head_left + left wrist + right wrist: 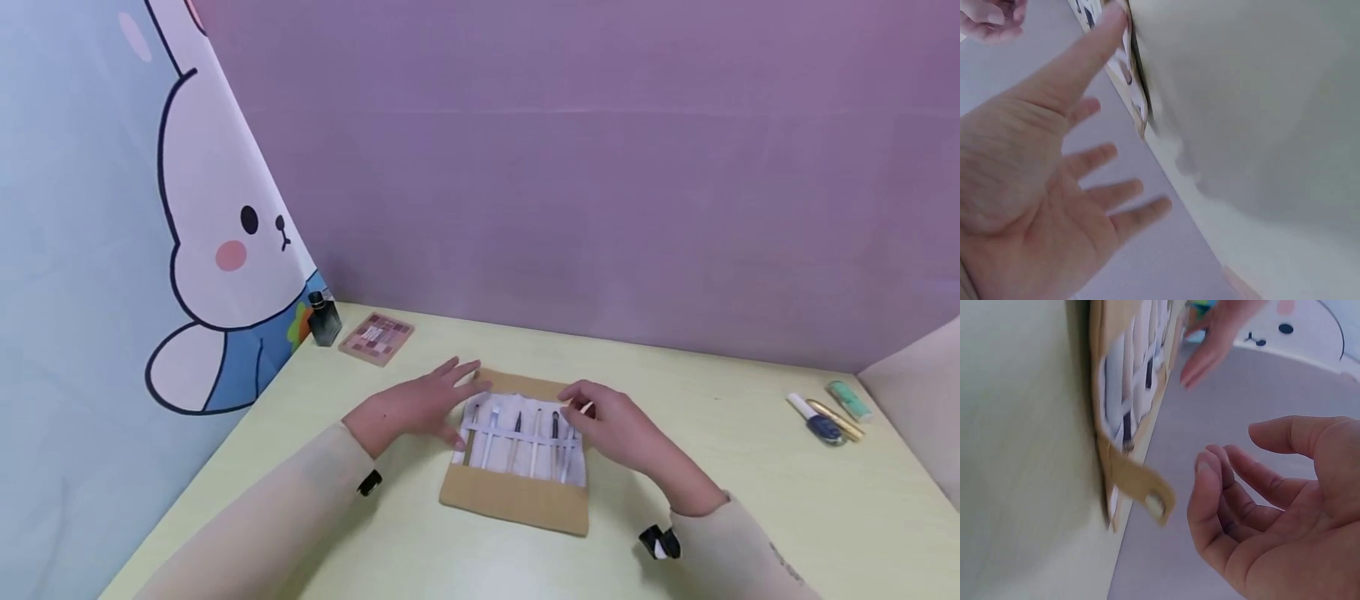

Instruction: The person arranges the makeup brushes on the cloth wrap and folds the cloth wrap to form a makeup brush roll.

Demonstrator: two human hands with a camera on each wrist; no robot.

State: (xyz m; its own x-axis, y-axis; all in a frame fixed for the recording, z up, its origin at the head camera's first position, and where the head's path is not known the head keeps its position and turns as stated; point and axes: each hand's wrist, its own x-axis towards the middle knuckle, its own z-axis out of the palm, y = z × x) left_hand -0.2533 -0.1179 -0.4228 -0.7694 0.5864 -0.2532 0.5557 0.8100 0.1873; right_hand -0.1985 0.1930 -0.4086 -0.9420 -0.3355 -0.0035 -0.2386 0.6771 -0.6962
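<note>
A tan makeup brush roll (517,507) lies unrolled on the table, its pale lining facing up. Several makeup brushes (517,433) stand side by side under a white band across the lining. At the roll's left edge is my left hand (423,404), fingers spread and straight, holding nothing; its thumb reaches over the edge in the left wrist view. Beside the upper right edge, my right hand (618,425) has loosely bent fingers with the thumb apart. In the right wrist view a tan strap (1138,484) with a metal snap sticks out from the roll, close to those fingers but not between them.
A dark bottle (325,321) and an eyeshadow palette (377,338) are at the back left. Toward the right lie a green tube (849,401), a gold tube (836,419) and a dark blue object (825,430) with a white end. A purple wall backs the table.
</note>
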